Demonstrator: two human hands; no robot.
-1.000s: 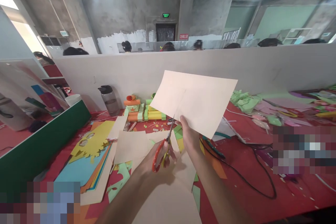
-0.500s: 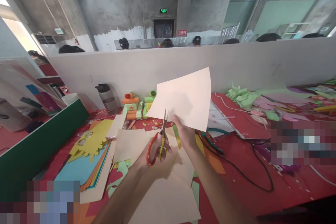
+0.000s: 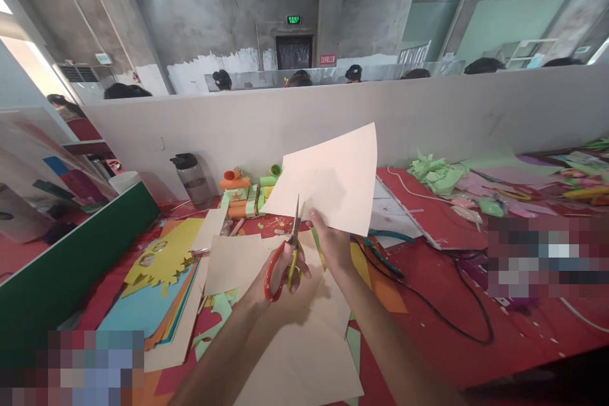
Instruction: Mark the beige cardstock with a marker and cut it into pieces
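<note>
My left hand (image 3: 284, 271) is closed round a pair of scissors (image 3: 291, 244) with one red and one yellow handle loop. Their blades point up and stand at the lower left edge of a cream sheet of paper (image 3: 335, 181), one blade in front of it. The blades look only slightly apart. My right hand (image 3: 329, 238) pinches this sheet at its lower edge, thumb in front and fingers mostly hidden behind. The sheet is held up above the table and curves a little. Beneath both hands lie more cream sheets (image 3: 304, 361).
Coloured paper (image 3: 136, 311) and a yellow cut-out (image 3: 166, 250) lie at left. Behind stand a water bottle (image 3: 193, 181) and orange-green paper rolls (image 3: 238, 193). Right are teal-handled pliers (image 3: 387, 260), a black cable (image 3: 457, 330) and green scraps (image 3: 435, 171). A partition (image 3: 428, 114) closes the back.
The view has shifted slightly, so everything sits a little further left. Scissors, sheet and both hands keep nearly the same positions relative to each other.
</note>
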